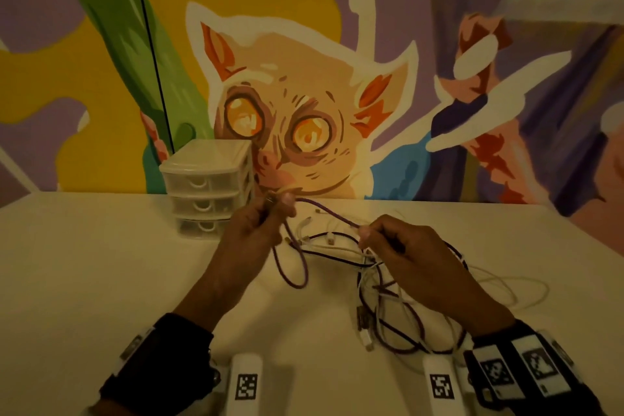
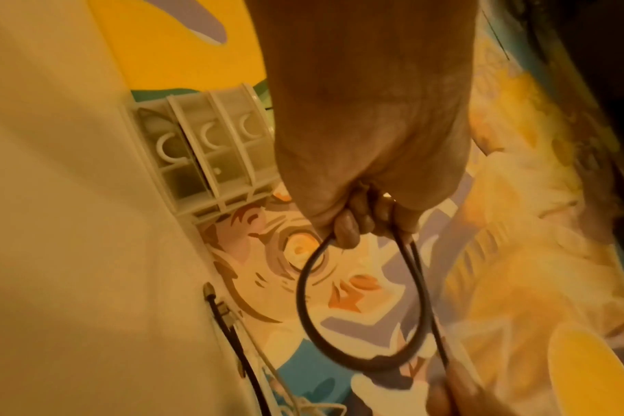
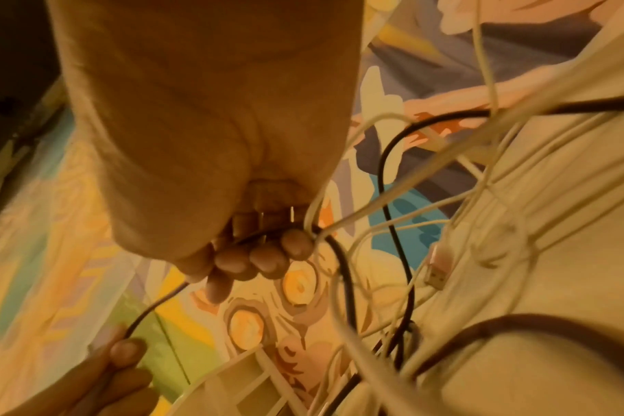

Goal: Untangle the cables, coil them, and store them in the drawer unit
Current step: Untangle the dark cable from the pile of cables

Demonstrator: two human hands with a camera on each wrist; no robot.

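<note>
A purple cable (image 1: pixel 324 213) runs taut between my two hands above the white table (image 1: pixel 84 263). My left hand (image 1: pixel 270 213) grips one end of it, raised in front of the drawer unit (image 1: pixel 207 189), and a loop of the purple cable (image 2: pixel 305 295) hangs below that hand (image 2: pixel 353 222). My right hand (image 1: pixel 374 236) pinches the same cable further along. In the right wrist view that hand (image 3: pixel 253 253) has its fingers curled round the dark cable, with white cables (image 3: pixel 385 197) caught beside them. A tangle of purple and white cables (image 1: pixel 395 300) lies under and in front of my right hand.
The translucent three-drawer unit stands shut at the back of the table against a painted mural wall (image 1: pixel 304 94). A thin white cable (image 1: pixel 513 287) loops out to the right. Two white tagged wrist mounts (image 1: pixel 244 382) sit at the frame's bottom. Bare tabletop stretches to the left.
</note>
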